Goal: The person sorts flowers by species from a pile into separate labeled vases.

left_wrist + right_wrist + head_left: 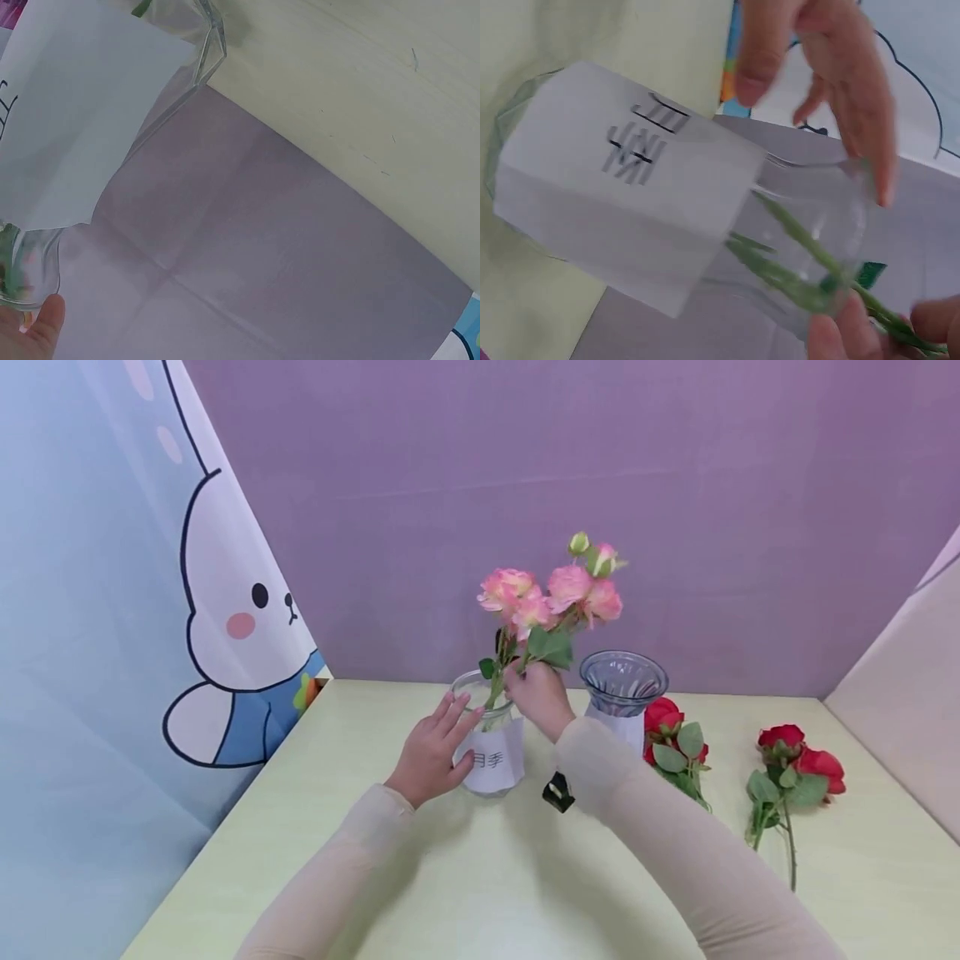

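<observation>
1. Two bare hands work at a pale yellow-green bench (480, 877), near its back edge and left of that edge's middle.
2. Right hand (542, 700): grip closed, thumb and fingers pinching the green stems (885, 319) of a spray of pink artificial flowers with leaves and buds (531, 610).
3. Pink flowers: blooms above the vase mouth, leaning toward the bench's right side; stem ends inside a clear glass vase (495, 724).
4. Clear vase: upright near the back edge; a white paper label with black characters (491, 764) wraps its front, partly covered by the left hand.
5. Left hand (431, 756): grip apart, fingers extended at the vase's left side, by the rim; firm contact cannot be told.
6. Grey-blue fluted glass vase (624, 681): upright right of the clear one, near the back edge, white paper on its front.
7. Red artificial roses with green leaves: one bunch (675, 747) just beside the grey-blue vase, another (798, 768) lying toward the bench's right edge.
</observation>
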`<state>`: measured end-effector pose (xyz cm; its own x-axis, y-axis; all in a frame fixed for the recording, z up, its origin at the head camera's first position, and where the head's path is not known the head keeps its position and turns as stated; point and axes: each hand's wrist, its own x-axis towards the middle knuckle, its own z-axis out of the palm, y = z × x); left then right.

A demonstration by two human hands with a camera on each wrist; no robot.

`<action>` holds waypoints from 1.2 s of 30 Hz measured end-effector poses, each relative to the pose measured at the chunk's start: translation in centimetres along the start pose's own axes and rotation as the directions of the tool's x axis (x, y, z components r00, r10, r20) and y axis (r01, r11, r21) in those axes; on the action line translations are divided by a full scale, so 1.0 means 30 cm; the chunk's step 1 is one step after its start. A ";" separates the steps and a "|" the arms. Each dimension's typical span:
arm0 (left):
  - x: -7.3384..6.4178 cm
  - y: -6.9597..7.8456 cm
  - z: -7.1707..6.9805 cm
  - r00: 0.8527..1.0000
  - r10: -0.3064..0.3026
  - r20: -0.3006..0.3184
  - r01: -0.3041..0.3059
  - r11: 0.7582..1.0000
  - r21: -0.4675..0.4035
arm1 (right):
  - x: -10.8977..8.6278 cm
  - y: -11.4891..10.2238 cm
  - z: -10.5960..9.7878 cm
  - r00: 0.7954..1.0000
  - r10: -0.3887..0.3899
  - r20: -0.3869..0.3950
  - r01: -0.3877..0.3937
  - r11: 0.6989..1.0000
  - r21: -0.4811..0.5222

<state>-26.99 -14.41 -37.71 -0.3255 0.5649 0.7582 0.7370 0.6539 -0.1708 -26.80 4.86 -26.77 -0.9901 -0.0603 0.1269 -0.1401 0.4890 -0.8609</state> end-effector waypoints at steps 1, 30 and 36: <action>0.003 0.000 0.001 1.000 0.004 0.003 -0.004 1.000 0.001 | 0.005 -0.003 -0.013 0.999 0.026 0.035 -0.026 1.000 0.001; 0.005 0.012 0.000 1.000 -0.016 -0.001 0.016 1.000 -0.016 | -0.036 0.100 0.038 0.981 -0.128 -0.143 0.114 0.988 -0.102; 0.014 0.003 -0.007 1.000 -0.005 -0.010 0.005 1.000 -0.015 | -0.054 0.132 0.040 0.974 -0.084 -0.213 0.085 0.996 -0.001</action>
<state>-26.92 -14.23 -37.28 -0.3238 0.5566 0.7651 0.7443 0.6491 -0.1572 -25.75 5.87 -30.97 -0.9500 0.0853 0.3003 -0.2242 0.4830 -0.8464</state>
